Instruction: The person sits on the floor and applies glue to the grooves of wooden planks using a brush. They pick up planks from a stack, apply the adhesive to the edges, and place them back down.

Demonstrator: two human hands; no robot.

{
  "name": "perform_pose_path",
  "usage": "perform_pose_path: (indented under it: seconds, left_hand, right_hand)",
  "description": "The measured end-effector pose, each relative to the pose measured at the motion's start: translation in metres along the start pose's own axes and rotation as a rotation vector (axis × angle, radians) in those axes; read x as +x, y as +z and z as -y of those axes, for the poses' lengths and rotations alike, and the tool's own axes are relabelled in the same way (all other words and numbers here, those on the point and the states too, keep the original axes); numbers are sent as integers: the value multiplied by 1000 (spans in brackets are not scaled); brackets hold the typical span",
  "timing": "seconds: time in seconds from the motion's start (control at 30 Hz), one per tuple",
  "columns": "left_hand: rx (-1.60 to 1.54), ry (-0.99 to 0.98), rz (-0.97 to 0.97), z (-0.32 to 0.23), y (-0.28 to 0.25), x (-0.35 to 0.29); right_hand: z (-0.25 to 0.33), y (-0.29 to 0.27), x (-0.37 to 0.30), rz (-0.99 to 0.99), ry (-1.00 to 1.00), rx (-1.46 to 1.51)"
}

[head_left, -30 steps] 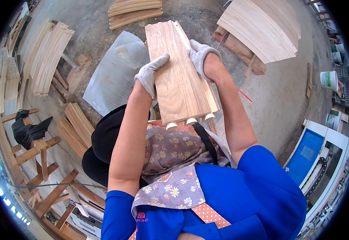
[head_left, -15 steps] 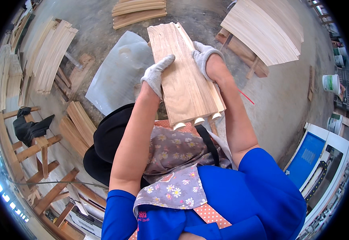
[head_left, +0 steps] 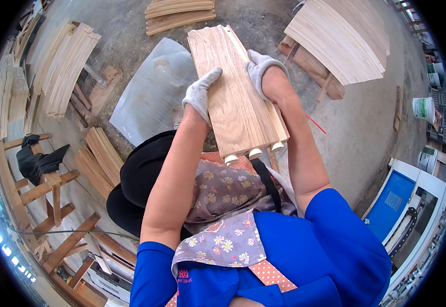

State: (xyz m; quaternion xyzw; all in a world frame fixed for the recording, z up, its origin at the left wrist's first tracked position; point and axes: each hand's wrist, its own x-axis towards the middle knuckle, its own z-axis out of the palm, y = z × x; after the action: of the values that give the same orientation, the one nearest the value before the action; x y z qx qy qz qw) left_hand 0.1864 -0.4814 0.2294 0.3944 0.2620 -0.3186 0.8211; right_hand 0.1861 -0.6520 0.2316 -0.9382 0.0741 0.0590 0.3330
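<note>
Between my two gloved hands is a stack of pale wooden boards (head_left: 234,92), held in front of me above my lap. Its top board shows a wavy grain, and rounded pale ends stick out beneath the near edge. My left hand (head_left: 201,95), in a grey-white glove, grips the left edge with its thumb lying on the top face. On the opposite edge, my right hand (head_left: 261,71) clasps the stack, its fingers mostly hidden along the side and below. The lower boards are partly covered by the top one.
Stacks of boards lie at the far left (head_left: 69,66), at the far middle (head_left: 179,15) and at the far right (head_left: 343,38). A translucent sheet (head_left: 149,97) covers floor ahead. More boards (head_left: 100,158) sit beside my left knee. Wooden frames (head_left: 54,194) stand left, a blue-and-white machine (head_left: 394,199) right.
The stack's far end has risen very slightly in view and its near end tilts a little. Both hands keep their hold.
</note>
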Motion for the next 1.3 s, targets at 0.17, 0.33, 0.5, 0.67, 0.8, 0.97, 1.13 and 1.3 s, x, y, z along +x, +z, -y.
perform_pose_path:
  seconds: [0.17, 0.33, 0.5, 0.67, 0.8, 0.97, 1.13, 1.3]
  left_hand:
    - [-18, -2, 37, -4, 1, -2]
    - [-27, 2, 36, -4, 0, -2]
    - [-37, 15, 61, -3, -1, -1]
    - [-25, -7, 74, -7, -5, -2]
    - [46, -49, 31, -2, 0, 3]
    - [-18, 22, 67, -15, -11, 1]
    - [-33, 197, 25, -37, -21, 2]
    - [-68, 270, 38, -48, -34, 4]
  right_hand:
    - [-5, -3, 3, 54, -46, 136]
    - [1, -4, -1, 29, -21, 113]
    - [-10, 6, 1, -40, -72, 114]
    - [2, 2, -2, -12, -58, 75]
    - [-12, 6, -6, -68, -60, 27]
    - [-22, -6, -23, 186, 280, 1085]
    - [-214, 68, -87, 325, 1013, 1418]
    - [-372, 96, -128, 111, 1289, 1721]
